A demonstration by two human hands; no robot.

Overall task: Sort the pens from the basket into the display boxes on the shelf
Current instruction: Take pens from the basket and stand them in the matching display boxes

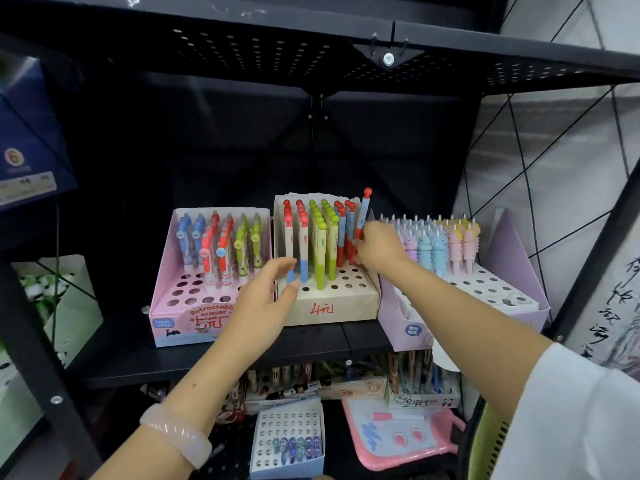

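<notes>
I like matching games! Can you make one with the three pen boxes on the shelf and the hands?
Things:
1. pink box
2. beige box
3. purple box
4. right hand

Descriptions:
A. middle of the shelf, red writing on its front
B. pinches a red-topped pen
C. on the left, holds retractable eraser pens
D. on the right, holds pastel ridged pens

Pairs: 1-C, 2-A, 3-D, 4-B

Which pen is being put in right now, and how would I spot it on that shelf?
Find the cream cardboard display box with red handwriting, the middle of three on the black metal shelf. At its right edge, the right hand pinches a red-tipped blue-and-red pen. It alone tilts and stands higher than the upright pens beside it.
</notes>
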